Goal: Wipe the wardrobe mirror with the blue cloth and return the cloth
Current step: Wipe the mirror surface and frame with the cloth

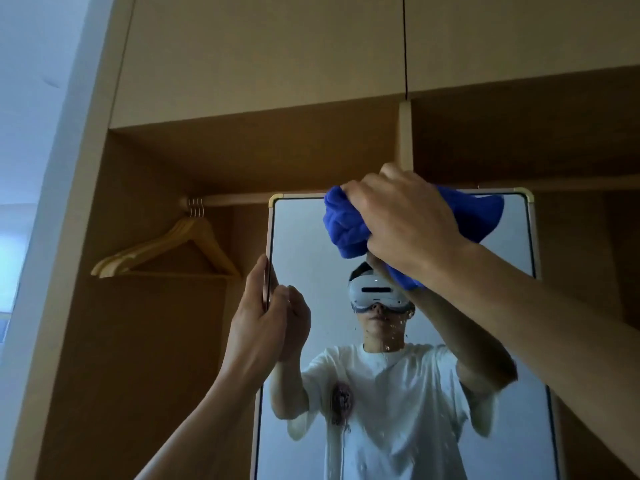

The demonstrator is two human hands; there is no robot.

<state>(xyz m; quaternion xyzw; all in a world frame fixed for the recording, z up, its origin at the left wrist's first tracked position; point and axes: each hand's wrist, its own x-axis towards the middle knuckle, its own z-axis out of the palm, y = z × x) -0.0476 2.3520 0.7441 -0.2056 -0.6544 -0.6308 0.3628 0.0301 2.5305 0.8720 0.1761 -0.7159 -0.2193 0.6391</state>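
Observation:
A tall wardrobe mirror (304, 237) with a pale frame and rounded brass corners stands inside the open wardrobe. My right hand (405, 220) grips a bunched blue cloth (343, 226) and presses it against the glass near the mirror's top edge. My left hand (259, 317) holds the mirror's left frame edge, thumb on the outer side and fingers curled onto the glass side. Water drops and streaks show on the glass at centre and lower down. The mirror reflects a person in a white t-shirt wearing a headset.
Several wooden hangers (166, 251) hang on a wooden rail (235, 199) to the left of the mirror. Closed upper cabinet doors (263, 53) sit above. A vertical divider (405, 133) splits the wardrobe. A pale wall (31, 133) lies at far left.

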